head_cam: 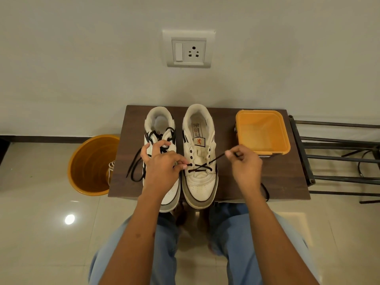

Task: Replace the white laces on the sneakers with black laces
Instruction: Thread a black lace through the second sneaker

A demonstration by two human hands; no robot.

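A dark wood-grain table (246, 182) carries two white leather sneakers, toes toward the person. Beyond the right hand's (245, 168) fingers sits a square orange plastic tub (283, 140), nothing visible inside. A round orange bucket (90, 165) stands left of the left hand (162, 167); something pale (hard to make out) hangs at its rim. The left sneaker (159, 128), partly hidden under the left hand, is laced black. On the right sneaker (200, 182) the black lace (200, 166) crosses the lowest eyelets; each hand pinches one end.
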